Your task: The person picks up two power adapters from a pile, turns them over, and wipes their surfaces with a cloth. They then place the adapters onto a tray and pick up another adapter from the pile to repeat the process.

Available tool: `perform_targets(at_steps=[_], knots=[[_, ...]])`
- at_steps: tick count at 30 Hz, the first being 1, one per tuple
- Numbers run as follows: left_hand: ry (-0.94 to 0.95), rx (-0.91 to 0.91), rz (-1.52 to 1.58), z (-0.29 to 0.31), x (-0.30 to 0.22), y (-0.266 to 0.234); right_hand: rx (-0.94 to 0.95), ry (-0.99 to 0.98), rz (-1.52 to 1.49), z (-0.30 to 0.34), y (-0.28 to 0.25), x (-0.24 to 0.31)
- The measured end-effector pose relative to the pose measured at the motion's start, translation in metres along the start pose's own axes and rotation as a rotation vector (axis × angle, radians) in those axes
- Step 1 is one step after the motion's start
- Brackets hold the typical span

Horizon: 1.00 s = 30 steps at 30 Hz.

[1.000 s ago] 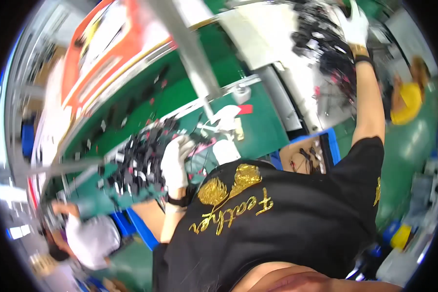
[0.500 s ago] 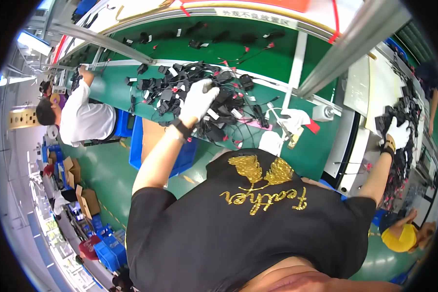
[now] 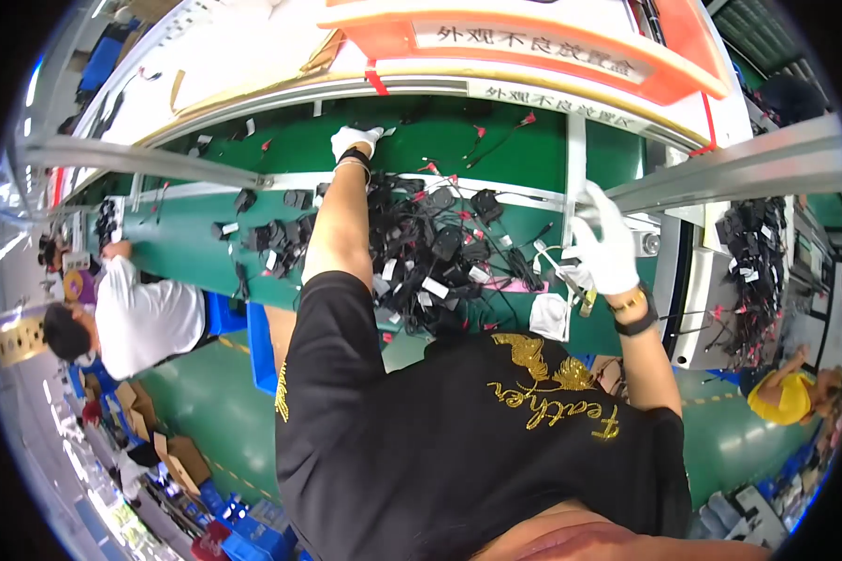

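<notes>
My left hand (image 3: 355, 144), in a white glove, reaches over the metal rail onto the green strip (image 3: 421, 145) beyond it. Its fingers are bunched and partly hidden; whatever they hold cannot be made out. To the right, my gloved right hand (image 3: 610, 251) is raised near the metal post, fingers apart and holding nothing. Between my arms lies a tangled pile of black power adapters (image 3: 449, 245) with cables, white labels and red plug caps. A few loose cables with red ends (image 3: 479, 136) lie on the green strip.
An orange tray (image 3: 533, 42) sits on the shelf above. Metal posts (image 3: 739, 164) stand close on the right, by a second heap of adapters (image 3: 753, 252). A white cloth piece (image 3: 548, 316) is at the near table edge. A person in white (image 3: 150, 313) works at left.
My left hand moved from the pile to the far green strip. My right hand left the adapter heap at far right and came back toward the middle. The view shifted.
</notes>
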State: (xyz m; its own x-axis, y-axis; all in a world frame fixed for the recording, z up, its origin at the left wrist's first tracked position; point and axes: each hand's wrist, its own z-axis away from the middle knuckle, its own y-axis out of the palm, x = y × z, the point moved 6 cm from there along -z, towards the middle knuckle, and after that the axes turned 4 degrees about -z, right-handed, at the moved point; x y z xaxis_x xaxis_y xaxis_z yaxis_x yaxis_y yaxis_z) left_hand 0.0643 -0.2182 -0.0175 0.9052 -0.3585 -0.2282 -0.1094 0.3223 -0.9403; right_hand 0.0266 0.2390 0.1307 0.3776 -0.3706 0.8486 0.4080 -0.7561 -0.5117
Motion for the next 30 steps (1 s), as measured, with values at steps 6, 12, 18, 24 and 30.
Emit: perform_targets(at_steps=[6, 12, 18, 24, 30], knots=[[-0.005, -0.135, 0.114, 0.013, -0.015, -0.006, 0.014, -0.108, 0.244, -0.104, 0.074, -0.028], [0.389, -0.270, 0.494, 0.067, -0.009, -0.036, 0.160, 0.008, 0.783, -0.195, 0.148, -0.093], [0.713, 0.145, 1.260, 0.173, -0.014, -0.097, 0.162, -0.095, 0.832, -0.215, 0.175, -0.151], [0.529, 0.746, 1.976, 0.251, -0.028, -0.117, 0.006, -0.085, 0.117, -0.149, 0.134, -0.049], [0.610, 0.968, 2.085, 0.302, -0.042, -0.120, 0.034, 0.123, -0.824, -0.060, 0.051, 0.067]])
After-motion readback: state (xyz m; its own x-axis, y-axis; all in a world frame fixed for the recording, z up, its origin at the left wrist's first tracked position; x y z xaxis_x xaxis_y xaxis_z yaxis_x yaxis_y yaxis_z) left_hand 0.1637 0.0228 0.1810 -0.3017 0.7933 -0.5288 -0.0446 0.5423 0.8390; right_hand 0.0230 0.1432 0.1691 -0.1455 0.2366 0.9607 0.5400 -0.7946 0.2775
